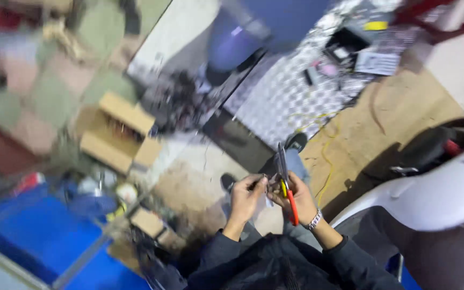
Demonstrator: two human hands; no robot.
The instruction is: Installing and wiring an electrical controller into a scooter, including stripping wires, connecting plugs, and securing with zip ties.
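While my two hands meet just above my lap, my right hand (299,201) is wrapped around a pair of pliers (285,180) with red and yellow handles, its dark jaws pointing up and away from me. A metal bracelet (314,219) sits on that wrist. My left hand (245,197) is just beside the pliers, fingers curled in a narrow pinch around something small and dark next to the jaws; the blur keeps me from telling what it is. Beyond the pliers, the tip of my shoe (296,142) shows on the bare concrete floor (382,113), and a yellow cable (326,161) trails across that floor close to the pliers' right. Farther off past the pliers lies a checkered metal sheet (280,102) with small items scattered on it. Well to the left of the pliers sits an open cardboard box (116,131), and a white curved panel (430,196) rises to their right.
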